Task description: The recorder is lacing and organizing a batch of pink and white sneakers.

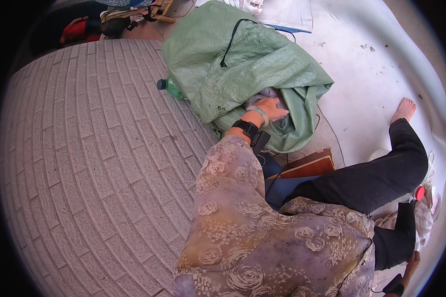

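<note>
A big green woven sack (233, 64) lies slumped ahead of me, its mouth gaping toward me. Into that mouth reaches my left hand (269, 109), with curled fingers against a greyish, crumpled thing (268, 92) that is mostly hidden by the sack's folds. A pale bangle (260, 114) and a black strapped device (250, 131) circle that wrist. At the lower right rim, my right hand (412, 265) shows only in part beside my black-trousered leg, and its fingers are too obscured to read. Another black device (395, 285) sits at that wrist.
A green bottle (173, 88) with a dark cap pokes out left of the sack. Brown and blue flat boards (307, 166) lie between sack and leg. A white sheet (362, 64) spreads rightward, with a red-capped container (419, 193) near my leg. Brick-patterned paving (99, 163) covers the left.
</note>
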A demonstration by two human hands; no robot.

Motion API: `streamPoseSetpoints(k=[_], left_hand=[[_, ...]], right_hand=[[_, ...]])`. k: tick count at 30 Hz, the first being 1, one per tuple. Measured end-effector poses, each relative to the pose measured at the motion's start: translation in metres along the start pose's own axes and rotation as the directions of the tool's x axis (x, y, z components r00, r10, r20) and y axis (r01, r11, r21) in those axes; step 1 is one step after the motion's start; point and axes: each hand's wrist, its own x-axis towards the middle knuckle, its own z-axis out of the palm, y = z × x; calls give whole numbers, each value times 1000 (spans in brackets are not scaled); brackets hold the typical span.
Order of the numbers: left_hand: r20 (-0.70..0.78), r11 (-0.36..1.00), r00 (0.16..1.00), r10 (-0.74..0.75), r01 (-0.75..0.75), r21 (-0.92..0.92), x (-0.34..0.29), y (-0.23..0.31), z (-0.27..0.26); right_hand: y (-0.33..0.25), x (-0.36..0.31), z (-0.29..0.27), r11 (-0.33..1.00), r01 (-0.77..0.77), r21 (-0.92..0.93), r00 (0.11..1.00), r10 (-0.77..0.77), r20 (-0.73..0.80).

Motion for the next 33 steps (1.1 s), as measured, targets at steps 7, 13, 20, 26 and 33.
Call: streamPoseSetpoints(k=[7, 13, 20, 26, 33], left_hand=[[-730, 886, 664, 163, 227, 404, 11, -80, -104], [-622, 918, 777, 99, 169, 358, -18, -88, -223], [-700, 927, 651, 293, -14, 376, 12, -102, -182], [-686, 806, 715, 133, 325, 495, 28, -112, -105], [-638, 924, 769, 36, 217, 314, 35, -110, -71]], right_hand=[[7, 7, -3, 995, -9, -104, 1000, 10, 4], [17, 19, -16, 941, 108, -321, 990, -74, 117], [4, 5, -10, 999, -29, -24, 999, 30, 44], [-12, -7, -9, 982, -48, -180, 995, 63, 76], [-6, -29, -17, 984, -111, -138, 993, 115, 25]])
